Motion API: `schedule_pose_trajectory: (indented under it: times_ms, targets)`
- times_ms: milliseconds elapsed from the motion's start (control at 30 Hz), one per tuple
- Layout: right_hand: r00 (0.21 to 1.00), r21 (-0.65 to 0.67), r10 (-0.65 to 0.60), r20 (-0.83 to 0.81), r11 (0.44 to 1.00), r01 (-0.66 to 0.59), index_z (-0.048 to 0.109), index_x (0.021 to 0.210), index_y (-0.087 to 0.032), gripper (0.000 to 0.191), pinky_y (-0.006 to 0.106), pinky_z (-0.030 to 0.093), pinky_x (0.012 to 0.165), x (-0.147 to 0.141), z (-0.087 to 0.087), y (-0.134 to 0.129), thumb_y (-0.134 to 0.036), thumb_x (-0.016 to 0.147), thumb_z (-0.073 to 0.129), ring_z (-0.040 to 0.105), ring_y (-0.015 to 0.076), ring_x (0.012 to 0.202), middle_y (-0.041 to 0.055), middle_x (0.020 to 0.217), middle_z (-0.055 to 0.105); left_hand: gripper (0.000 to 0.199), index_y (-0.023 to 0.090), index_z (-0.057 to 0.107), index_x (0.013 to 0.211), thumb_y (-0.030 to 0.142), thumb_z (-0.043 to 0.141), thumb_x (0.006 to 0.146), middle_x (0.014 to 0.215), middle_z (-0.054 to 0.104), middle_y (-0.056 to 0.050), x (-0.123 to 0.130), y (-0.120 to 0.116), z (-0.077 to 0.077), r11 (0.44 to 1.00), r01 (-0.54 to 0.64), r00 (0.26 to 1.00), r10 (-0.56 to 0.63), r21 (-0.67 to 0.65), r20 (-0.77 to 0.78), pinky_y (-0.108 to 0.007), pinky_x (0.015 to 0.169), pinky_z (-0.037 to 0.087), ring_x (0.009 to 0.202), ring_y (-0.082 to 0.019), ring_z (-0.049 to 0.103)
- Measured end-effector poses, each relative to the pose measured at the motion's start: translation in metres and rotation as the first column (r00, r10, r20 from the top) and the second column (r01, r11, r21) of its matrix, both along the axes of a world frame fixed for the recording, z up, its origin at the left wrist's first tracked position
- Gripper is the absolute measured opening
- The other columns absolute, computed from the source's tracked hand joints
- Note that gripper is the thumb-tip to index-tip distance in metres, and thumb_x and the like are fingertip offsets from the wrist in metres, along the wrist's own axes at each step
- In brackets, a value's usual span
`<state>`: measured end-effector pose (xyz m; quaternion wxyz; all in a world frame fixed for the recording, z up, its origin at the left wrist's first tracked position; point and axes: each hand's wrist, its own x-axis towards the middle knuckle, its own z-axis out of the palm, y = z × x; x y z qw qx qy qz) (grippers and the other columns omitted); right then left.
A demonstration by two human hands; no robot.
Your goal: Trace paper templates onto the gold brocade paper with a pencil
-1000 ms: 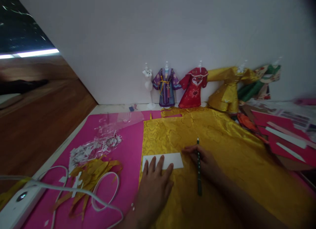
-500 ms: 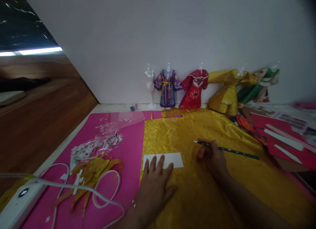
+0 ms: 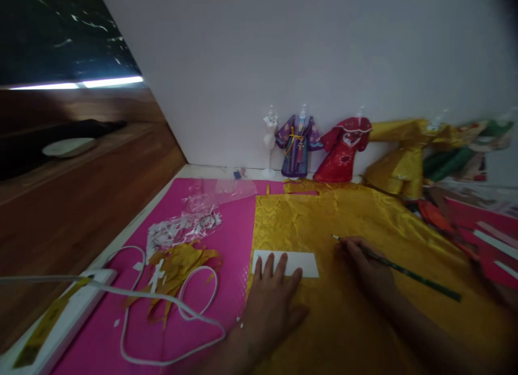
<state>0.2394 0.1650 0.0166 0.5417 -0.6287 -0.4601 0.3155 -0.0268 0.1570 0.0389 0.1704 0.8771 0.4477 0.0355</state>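
Observation:
Spread fingers of my left hand (image 3: 272,297) lie on the lower edge of a white paper strip (image 3: 304,263), pressing it flat near the left edge of shiny yellow patterned cloth (image 3: 332,216). To the right, above the cloth, my right hand (image 3: 366,261) is closed on a dark green pencil (image 3: 421,279). The pencil's tip points left, a short way from the strip's upper right corner, and does not touch the strip.
Yellow scraps (image 3: 178,264), a clear bag of white bits (image 3: 182,228) and a white cable (image 3: 162,297) lie on a pink sheet (image 3: 234,229). A power strip (image 3: 68,315) is at lower left. Small dressed mannequins, one in purple (image 3: 297,148), one in red (image 3: 342,151), stand along the wall.
The whole view has shifted, so everything appears further right. The pencil has tilted more steeply in my right hand. My left hand remains on the white strip.

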Motion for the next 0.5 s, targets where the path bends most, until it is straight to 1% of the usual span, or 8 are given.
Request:
schedule_pose_trajectory:
  times_ms: [67, 100, 233, 333, 500]
  targets:
    - [0.971, -0.023, 0.131, 0.202, 0.991, -0.129, 0.072, 0.096, -0.029, 0.023, 0.039, 0.054, 0.084, -0.008, 0.001, -0.002, -0.048, 0.091, 0.062, 0.068, 0.0268, 0.095, 0.0039, 0.098, 0.075, 0.069, 0.034, 0.046, 0.148, 0.069, 0.054, 0.090, 0.162, 0.032, -0.013, -0.001, -0.001, -0.001, 1.000, -0.005, 1.000, 0.005, -0.001, 0.016, -0.068, 0.118, 0.017, 0.147, -0.045, 0.026]
    - [0.946, -0.021, 0.184, 0.265, 0.982, -0.185, 0.071, 0.099, -0.029, 0.020, 0.040, 0.055, 0.084, -0.013, 0.001, -0.001, -0.045, 0.091, 0.062, 0.069, 0.0270, 0.095, 0.0042, 0.101, 0.075, 0.068, 0.034, 0.046, 0.148, 0.069, 0.054, 0.090, 0.162, 0.031, -0.012, -0.001, -0.002, -0.001, 1.000, -0.008, 1.000, 0.008, -0.001, 0.018, -0.068, 0.118, 0.017, 0.147, -0.045, 0.026]
    - [0.829, 0.061, 0.300, 0.471, 0.927, -0.370, 0.068, 0.101, -0.028, 0.017, 0.042, 0.056, 0.082, -0.034, -0.002, 0.009, -0.031, 0.086, 0.060, 0.069, 0.0269, 0.091, 0.0055, 0.101, 0.074, 0.068, 0.034, 0.046, 0.147, 0.068, 0.054, 0.090, 0.161, 0.033, -0.012, 0.000, -0.003, 0.002, 1.000, -0.006, 1.000, 0.006, -0.006, 0.014, -0.069, 0.117, 0.019, 0.147, -0.045, 0.027]
    - [0.764, 0.111, 0.336, 0.551, 0.878, -0.465, 0.066, 0.102, -0.029, 0.021, 0.045, 0.055, 0.084, -0.043, -0.009, 0.018, -0.026, 0.082, 0.058, 0.069, 0.0284, 0.092, 0.0057, 0.100, 0.073, 0.068, 0.033, 0.045, 0.148, 0.069, 0.051, 0.091, 0.161, 0.033, -0.012, 0.000, -0.003, 0.004, 1.000, 0.004, 1.000, -0.004, -0.007, 0.011, -0.070, 0.117, 0.020, 0.147, -0.046, 0.027]
    - [0.732, 0.102, 0.372, 0.570, 0.853, -0.512, 0.065, 0.106, -0.031, 0.025, 0.047, 0.055, 0.083, -0.042, -0.017, 0.021, -0.025, 0.082, 0.061, 0.068, 0.0314, 0.092, 0.0072, 0.102, 0.072, 0.069, 0.032, 0.045, 0.148, 0.069, 0.052, 0.091, 0.162, 0.032, -0.013, 0.001, -0.002, 0.004, 1.000, 0.010, 1.000, -0.010, -0.009, 0.004, -0.070, 0.117, 0.019, 0.147, -0.046, 0.025]
